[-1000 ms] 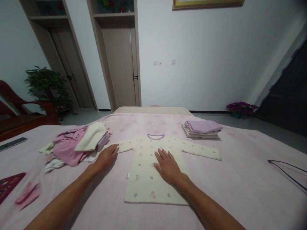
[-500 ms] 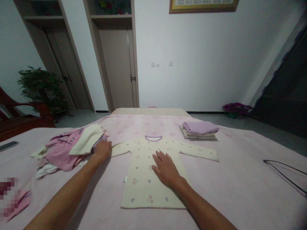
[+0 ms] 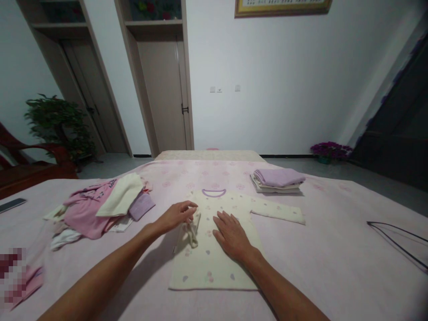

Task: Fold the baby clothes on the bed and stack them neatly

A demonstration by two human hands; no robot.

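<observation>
A cream long-sleeved shirt [image 3: 214,263] with a purple collar and small prints lies spread on the pink bed cover, its hem toward me. My left hand [image 3: 179,215] pinches the shirt's left-side sleeve, which hangs crumpled below my fingers over that side of the shirt's body. The other sleeve stretches straight out to the right. My right hand [image 3: 230,234] lies flat on the middle of the shirt, fingers spread.
A loose heap of clothes [image 3: 88,214] is at the left, a folded stack [image 3: 279,178] at the back right. A phone [image 3: 12,204] lies at the far left edge. A black wire loop [image 3: 394,240] sits at the right. Pink cloth [image 3: 31,285] lies front left.
My left hand has moved right from beside the clothes heap, bringing the sleeve inward over the shirt's body. My right hand has stayed in place.
</observation>
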